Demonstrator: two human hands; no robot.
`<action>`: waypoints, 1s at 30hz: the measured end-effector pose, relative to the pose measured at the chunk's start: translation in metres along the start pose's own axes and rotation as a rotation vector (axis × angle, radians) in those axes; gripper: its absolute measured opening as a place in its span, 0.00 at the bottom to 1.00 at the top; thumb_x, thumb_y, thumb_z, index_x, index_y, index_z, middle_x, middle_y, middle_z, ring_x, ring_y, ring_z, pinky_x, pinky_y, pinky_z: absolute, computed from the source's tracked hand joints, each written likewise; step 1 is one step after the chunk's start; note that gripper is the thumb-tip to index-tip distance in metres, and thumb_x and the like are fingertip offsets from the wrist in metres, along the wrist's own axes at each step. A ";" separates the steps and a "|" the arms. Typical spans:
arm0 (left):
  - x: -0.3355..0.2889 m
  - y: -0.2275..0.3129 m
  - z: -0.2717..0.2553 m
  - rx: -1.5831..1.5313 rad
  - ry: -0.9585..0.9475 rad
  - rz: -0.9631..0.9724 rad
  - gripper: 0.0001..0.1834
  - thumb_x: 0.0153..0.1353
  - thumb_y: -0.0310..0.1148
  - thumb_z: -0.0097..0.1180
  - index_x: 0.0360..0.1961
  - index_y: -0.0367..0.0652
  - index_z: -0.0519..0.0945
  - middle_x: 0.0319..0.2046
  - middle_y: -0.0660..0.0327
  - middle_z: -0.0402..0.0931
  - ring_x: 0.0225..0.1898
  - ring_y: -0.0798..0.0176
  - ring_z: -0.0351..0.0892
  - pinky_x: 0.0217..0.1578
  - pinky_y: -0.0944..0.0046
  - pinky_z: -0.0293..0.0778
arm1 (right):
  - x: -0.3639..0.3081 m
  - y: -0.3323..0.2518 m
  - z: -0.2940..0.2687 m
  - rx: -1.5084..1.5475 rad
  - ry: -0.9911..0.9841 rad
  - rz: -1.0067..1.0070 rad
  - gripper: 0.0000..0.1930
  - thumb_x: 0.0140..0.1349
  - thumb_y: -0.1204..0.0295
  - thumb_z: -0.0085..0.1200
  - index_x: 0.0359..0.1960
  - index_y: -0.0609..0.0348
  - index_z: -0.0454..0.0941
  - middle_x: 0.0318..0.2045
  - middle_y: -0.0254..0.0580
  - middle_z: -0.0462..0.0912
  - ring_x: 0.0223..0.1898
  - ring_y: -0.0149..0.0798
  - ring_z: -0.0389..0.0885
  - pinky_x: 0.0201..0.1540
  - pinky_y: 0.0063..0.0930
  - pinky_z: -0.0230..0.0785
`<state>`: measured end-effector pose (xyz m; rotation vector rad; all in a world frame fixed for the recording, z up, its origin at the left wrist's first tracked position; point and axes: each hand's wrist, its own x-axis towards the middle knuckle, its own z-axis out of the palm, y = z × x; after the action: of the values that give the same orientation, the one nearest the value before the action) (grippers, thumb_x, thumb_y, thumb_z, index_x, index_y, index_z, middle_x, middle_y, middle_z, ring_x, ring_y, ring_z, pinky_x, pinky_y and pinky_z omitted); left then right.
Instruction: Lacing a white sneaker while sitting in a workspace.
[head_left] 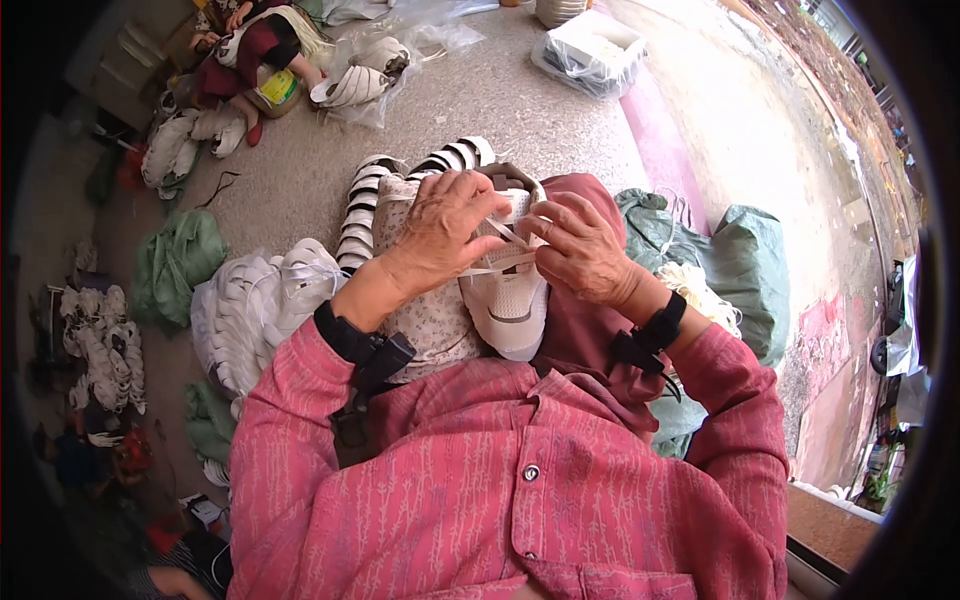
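Observation:
A white and beige sneaker (508, 305) lies in my lap, its toe pointing at my body and its brown-lined opening facing away. A pale flat shoelace (508, 232) crosses above the tongue. My left hand (445, 228) is over the sneaker's left side, fingers bent and closed on the shoelace. From the right, my right hand (585, 245) pinches the shoelace too, close to the eyelets. The fingers partly hide the upper eyelets and the lace ends. Under the sneaker, a floral cloth (430, 325) covers my left thigh.
Black-and-white rows of stacked shoes (360, 215) stand just beyond my left knee. White shoes in a clear bag (250, 310) lie at left, near a green sack (178, 262). Another green sack (750, 280) is at right. Farther off are a plastic-lined bin (590, 55) and a seated person (250, 60).

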<state>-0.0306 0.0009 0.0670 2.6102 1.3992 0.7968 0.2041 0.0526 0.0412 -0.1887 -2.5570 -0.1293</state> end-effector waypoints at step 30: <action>-0.067 0.045 -0.011 -1.323 -0.361 -1.191 0.14 0.69 0.43 0.54 0.46 0.44 0.74 0.27 0.65 0.74 0.22 0.70 0.72 0.18 0.64 0.66 | 0.008 0.004 0.016 0.464 0.025 0.238 0.09 0.56 0.68 0.56 0.37 0.55 0.72 0.31 0.39 0.75 0.38 0.43 0.76 0.48 0.37 0.61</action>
<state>-0.0318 -0.0807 0.0625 0.6791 1.2508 0.5948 0.1901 0.0592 0.0325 -0.3042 -2.4388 0.5420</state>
